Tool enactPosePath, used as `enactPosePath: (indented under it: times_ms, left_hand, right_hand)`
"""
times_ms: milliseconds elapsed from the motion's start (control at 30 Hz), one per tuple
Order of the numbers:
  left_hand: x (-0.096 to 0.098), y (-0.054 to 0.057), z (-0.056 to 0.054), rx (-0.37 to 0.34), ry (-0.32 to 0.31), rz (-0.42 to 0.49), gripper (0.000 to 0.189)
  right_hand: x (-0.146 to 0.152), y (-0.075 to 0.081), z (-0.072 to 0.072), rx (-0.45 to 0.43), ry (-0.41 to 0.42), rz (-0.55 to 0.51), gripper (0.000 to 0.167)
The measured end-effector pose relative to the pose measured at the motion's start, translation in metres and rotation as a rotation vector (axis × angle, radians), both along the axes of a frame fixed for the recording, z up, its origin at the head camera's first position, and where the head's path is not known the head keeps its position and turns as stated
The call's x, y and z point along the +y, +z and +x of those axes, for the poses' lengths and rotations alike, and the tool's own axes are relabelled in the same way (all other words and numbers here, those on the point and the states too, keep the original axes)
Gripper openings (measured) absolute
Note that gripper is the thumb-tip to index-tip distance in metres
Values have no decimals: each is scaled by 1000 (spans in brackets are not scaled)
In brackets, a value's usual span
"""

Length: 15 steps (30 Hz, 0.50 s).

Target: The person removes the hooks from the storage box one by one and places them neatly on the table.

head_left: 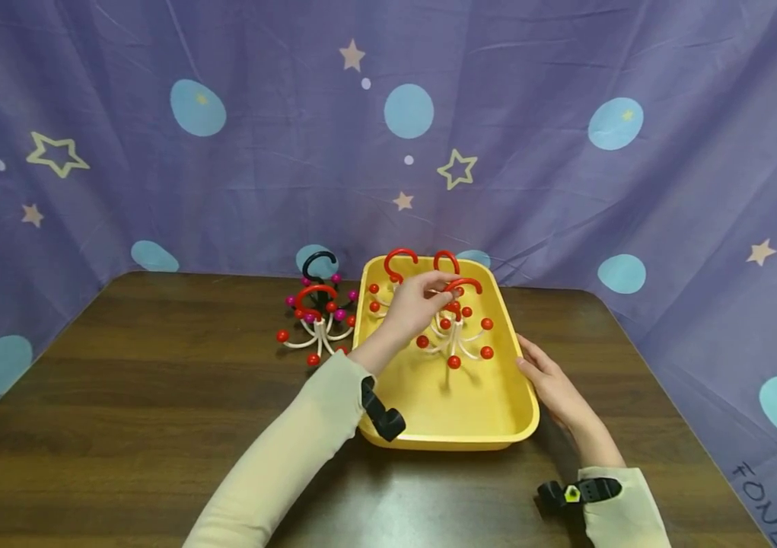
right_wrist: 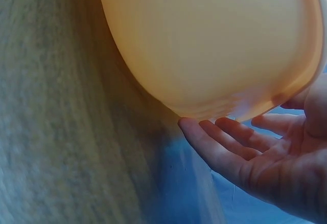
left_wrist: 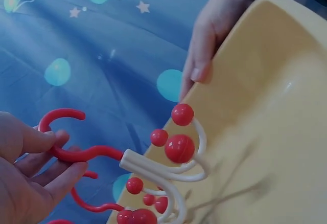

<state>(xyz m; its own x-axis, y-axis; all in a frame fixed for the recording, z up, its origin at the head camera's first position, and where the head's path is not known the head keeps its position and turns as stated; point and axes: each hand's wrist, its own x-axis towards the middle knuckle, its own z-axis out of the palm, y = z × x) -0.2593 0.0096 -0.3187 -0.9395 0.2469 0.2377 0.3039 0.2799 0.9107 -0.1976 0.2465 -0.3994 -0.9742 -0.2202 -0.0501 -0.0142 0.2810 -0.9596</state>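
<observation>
Head view: I'm watching the left fingers (left_wrist: 65, 183) pinching a red hook (left_wrist: 94, 152) over the yellow tray (head_left: 456, 415), while the right fingers (right_wrist: 217, 155), nearly straight, are touching its outer side.

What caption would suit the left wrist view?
Left grip holds a red-hooked hanger over the yellow tray that the right grip touches.

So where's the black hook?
In the head view, the black hook is at the back of the table, just left of the tray and close behind a red hook.
</observation>
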Motion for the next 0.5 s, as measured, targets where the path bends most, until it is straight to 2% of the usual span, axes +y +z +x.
enactPosePath:
  times_ms: [167,500]
  left_hand:
    - [-11,10,4,19,5,10,30]
    - [-31,24,9,47,-35,88,28]
  right_hand:
    - [-1,0,-1,-3,3,-2,53]
    - [1,-1,0,12,12,-14,55]
